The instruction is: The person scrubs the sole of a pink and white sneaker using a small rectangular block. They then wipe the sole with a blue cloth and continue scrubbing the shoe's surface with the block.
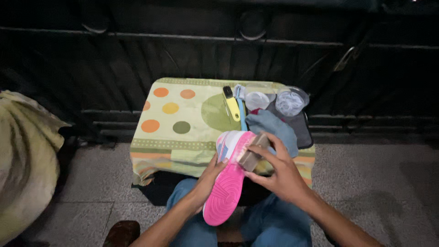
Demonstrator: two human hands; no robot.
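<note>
The left hand [208, 180] grips the pink-soled shoe [228, 176] from beneath, sole up, while the right hand [279, 171] clasps a brown brush [253, 152] against its side.

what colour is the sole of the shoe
Bright pink: the sneaker's rubber sole faces up in the head view, held by the left hand.

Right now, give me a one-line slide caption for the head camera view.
Left hand steadies a pink-soled sneaker while the right hand presses a brush to it.
</note>
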